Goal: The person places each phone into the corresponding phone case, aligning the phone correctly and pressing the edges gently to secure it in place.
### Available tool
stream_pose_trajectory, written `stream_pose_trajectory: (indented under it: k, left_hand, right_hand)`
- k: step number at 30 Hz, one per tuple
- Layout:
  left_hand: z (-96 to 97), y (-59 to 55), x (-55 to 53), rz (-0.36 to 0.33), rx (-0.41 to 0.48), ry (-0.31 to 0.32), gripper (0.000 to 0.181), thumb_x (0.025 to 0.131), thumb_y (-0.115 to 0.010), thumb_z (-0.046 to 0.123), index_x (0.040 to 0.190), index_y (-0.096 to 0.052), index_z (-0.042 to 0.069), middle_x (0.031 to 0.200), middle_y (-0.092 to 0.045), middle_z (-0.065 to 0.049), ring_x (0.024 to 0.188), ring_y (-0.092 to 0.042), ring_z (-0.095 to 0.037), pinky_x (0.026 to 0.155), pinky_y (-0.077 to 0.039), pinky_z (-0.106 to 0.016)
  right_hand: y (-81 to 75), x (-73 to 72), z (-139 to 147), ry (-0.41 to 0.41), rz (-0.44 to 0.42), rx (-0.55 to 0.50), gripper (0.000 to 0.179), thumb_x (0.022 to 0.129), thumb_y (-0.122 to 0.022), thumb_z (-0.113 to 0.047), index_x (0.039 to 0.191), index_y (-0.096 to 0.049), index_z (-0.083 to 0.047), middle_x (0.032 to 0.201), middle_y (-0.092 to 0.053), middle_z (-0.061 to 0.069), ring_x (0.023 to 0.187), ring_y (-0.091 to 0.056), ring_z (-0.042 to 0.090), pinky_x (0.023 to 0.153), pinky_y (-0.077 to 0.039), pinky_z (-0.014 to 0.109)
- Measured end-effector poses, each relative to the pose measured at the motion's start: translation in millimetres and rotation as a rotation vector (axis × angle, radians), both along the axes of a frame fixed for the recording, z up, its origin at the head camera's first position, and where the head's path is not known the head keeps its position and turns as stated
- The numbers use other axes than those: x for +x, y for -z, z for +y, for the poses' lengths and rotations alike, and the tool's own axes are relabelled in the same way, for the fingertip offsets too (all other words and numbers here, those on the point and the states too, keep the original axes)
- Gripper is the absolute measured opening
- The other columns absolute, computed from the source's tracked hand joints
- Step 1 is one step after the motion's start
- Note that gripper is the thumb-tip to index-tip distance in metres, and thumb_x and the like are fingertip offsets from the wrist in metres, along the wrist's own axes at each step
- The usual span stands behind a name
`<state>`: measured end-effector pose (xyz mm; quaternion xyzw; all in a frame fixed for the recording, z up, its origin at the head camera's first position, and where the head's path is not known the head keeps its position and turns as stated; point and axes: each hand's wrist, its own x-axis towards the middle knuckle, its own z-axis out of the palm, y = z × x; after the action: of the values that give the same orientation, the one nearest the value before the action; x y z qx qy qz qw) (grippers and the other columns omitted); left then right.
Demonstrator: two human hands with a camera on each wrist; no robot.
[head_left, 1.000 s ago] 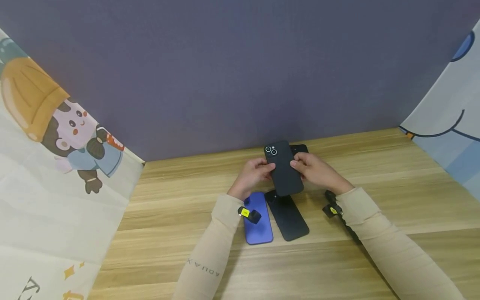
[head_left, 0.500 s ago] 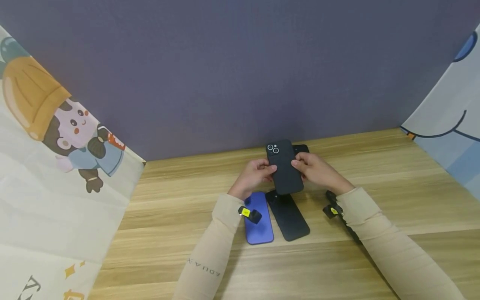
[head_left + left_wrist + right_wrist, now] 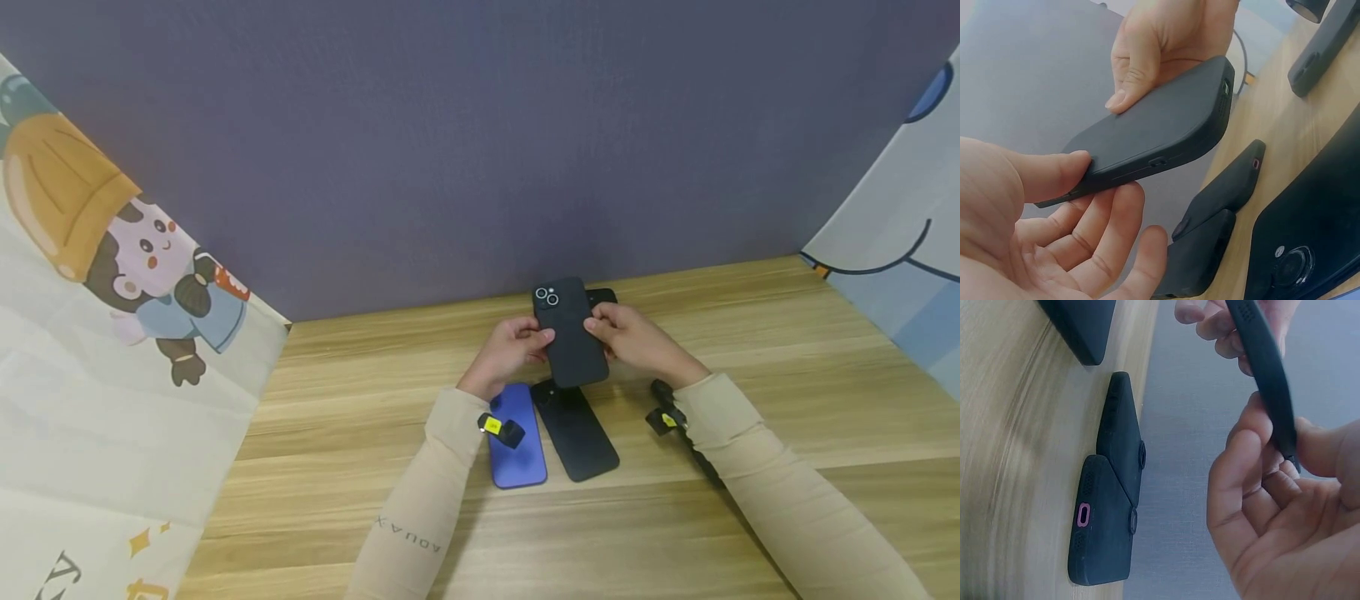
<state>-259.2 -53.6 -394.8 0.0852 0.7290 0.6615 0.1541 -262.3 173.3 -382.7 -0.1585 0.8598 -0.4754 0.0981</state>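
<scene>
A phone in a black case (image 3: pixel 577 343) is held up by both hands over the back of the table, its two-lens camera side facing the head camera. At its left long edge my left hand (image 3: pixel 501 357) pinches it, thumb on the back and fingertips beneath. My right hand (image 3: pixel 637 342) grips the opposite edge in the same way. Below the held phone, another black phone (image 3: pixel 579 435) lies slanted on the wood. Beside that lies a blue-purple phone (image 3: pixel 519 454), partly covered by the left wrist camera.
Two black-cased phones lie side by side near the back wall; one (image 3: pixel 1102 531) has a pink-rimmed port, the other (image 3: pixel 1120 434) touches it. A further dark case (image 3: pixel 1322 50) lies farther right. A grey-purple wall (image 3: pixel 450 167) closes the wooden table's (image 3: pixel 360 392) back edge.
The held phone has shifted slightly up and to the right and stands a little straighter. Both hands keep their grip and have barely moved. The phones on the table stay where they were.
</scene>
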Motion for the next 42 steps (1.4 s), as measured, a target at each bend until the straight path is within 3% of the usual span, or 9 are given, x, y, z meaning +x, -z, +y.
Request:
stream_pose_trajectory:
  k: [10, 21, 42]
  left_hand:
    - [-0.1, -0.4, 0.4, 0.001, 0.02, 0.0, 0.022, 0.102, -0.063, 0.011, 0.114, -0.064, -0.006, 0.089, -0.068, -0.002, 0.074, -0.065, -0.013, 0.099, -0.052, -0.059]
    - [0.5, -0.4, -1.0, -0.022, 0.03, -0.049, 0.022, 0.102, -0.063, 0.013, 0.115, -0.064, -0.004, 0.089, -0.066, -0.002, 0.076, -0.063, -0.014, 0.103, -0.049, -0.063]
    - [-1.3, -1.5, 0.4, -0.02, 0.001, -0.078, 0.028, 0.102, -0.064, 0.016, 0.122, -0.064, -0.003, 0.093, -0.065, -0.003, 0.078, -0.061, -0.014, 0.101, -0.051, -0.059]
  right_hand:
    - [-0.3, 0.1, 0.6, 0.011, -0.001, 0.005, 0.025, 0.11, -0.046, -0.021, 0.097, -0.052, -0.001, 0.071, -0.048, 0.004, 0.061, -0.048, 0.018, 0.057, -0.041, 0.029]
    - [-1.9, -0.6, -1.2, 0.013, -0.018, 0.002, 0.024, 0.109, -0.049, -0.02, 0.099, -0.056, 0.001, 0.074, -0.056, 0.007, 0.066, -0.056, 0.023, 0.06, -0.049, 0.031]
    - [-1.8, 0.5, -2.4, -0.006, -0.028, -0.009, 0.023, 0.108, -0.052, -0.018, 0.099, -0.055, 0.003, 0.074, -0.06, 0.008, 0.064, -0.058, 0.018, 0.061, -0.054, 0.033]
